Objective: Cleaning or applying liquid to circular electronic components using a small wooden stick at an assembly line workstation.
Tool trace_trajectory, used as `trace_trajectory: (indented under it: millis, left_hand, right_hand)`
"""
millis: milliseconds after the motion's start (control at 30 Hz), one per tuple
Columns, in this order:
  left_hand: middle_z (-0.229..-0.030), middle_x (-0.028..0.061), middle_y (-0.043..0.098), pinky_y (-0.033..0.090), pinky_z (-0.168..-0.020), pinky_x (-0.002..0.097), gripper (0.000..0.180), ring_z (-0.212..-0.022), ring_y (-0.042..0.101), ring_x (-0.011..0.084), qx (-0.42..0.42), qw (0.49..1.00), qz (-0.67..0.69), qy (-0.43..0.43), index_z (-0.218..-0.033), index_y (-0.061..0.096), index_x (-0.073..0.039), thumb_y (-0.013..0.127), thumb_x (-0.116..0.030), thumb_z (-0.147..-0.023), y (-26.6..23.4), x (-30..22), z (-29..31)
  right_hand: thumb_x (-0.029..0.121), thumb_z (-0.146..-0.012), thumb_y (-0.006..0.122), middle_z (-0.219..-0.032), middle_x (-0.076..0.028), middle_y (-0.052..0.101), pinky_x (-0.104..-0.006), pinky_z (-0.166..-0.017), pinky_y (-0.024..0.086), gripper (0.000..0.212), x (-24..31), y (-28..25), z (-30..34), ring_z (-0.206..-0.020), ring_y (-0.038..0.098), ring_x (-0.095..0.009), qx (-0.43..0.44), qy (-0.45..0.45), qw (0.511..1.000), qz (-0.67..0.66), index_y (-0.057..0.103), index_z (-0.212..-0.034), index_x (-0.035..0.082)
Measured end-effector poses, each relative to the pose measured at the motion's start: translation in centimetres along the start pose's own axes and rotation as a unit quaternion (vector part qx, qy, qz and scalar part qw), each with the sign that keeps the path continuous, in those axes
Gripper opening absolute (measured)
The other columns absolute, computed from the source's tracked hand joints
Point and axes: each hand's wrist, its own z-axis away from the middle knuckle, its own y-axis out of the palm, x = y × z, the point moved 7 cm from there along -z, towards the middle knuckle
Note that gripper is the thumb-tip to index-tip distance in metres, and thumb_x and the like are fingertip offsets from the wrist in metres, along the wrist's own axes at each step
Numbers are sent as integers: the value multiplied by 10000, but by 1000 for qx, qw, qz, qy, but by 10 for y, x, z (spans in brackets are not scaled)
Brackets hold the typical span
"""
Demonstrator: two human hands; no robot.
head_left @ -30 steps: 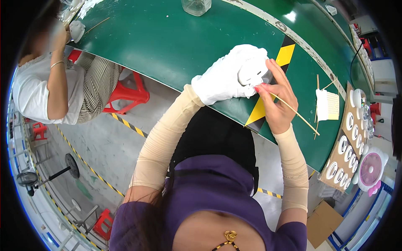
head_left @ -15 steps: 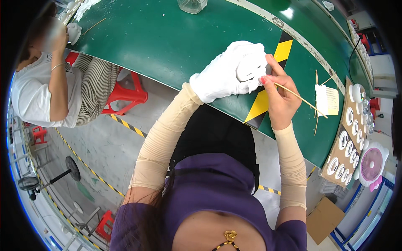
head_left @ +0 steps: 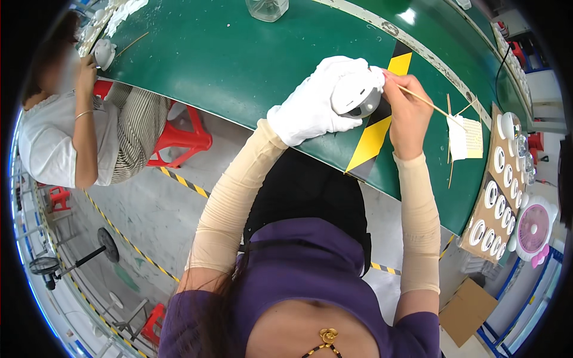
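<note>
My left hand, in a white fabric glove, is closed around a round white plastic housing above the green table. Two small slots show on the housing's face, and a shiny, partly dark section lies along its lower side. My bare right hand pinches a thin wooden stick at the housing's right side. The stick slants down to the right, out past the fingers. Its tip is hidden at the fingertips, next to a white piece on the housing's edge.
On the table, a white cloth lies by a yellowish dotted sheet and several sticks. A board of white rings stands right, beside a pink fan. A clear container is at the back. Left, a co-worker holds a similar housing.
The housing has turned in my left hand, bringing its shiny section into view. My right hand has moved up and away from me along its edge, still with the stick.
</note>
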Motion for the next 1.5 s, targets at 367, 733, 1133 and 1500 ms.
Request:
trace_trajectory:
  millis: [367, 733, 1133, 1500]
  left_hand:
    - [-1297, 131, 466, 403, -1010, 368, 760, -1201, 477, 292, -39, 996, -53, -61, -1282, 464, -63, 843, -175, -633, 4, -1, 2]
    - [-1257, 133, 483, 467, -943, 356, 849, -1138, 528, 272, -77, 984, -155, 42, -1316, 416, -55, 873, -226, -621, 7, -11, 2]
    - [-1260, 138, 469, 417, -995, 376, 767, -1204, 442, 313, -57, 997, -30, -41, -1280, 461, -71, 837, -188, -622, 7, 0, 1]
    - [-1175, 119, 537, 447, -940, 380, 549, -1119, 508, 303, -88, 995, -19, -31, -1171, 555, -81, 804, -236, -708, 9, -1, -1]
  right_hand:
    - [6, -885, 612, -1066, -144, 680, -276, -867, 498, 54, 22, 10, 26, -958, 628, -147, 6, -79, 992, 97, 634, -894, -43]
    - [-26, -835, 649, -1089, -150, 677, -280, -838, 506, 40, 28, 15, 26, -973, 647, -192, 18, -90, 991, 93, 615, -825, -45]
    - [3, -901, 586, -1095, -173, 666, -261, -841, 487, 64, -2, -3, 8, -939, 612, -140, 28, 54, 998, -14, 615, -886, -53]
    - [-28, -854, 638, -1191, -179, 629, -277, -852, 498, 46, 16, 4, 31, -972, 614, -148, 44, -23, 999, 6, 635, -886, -61]
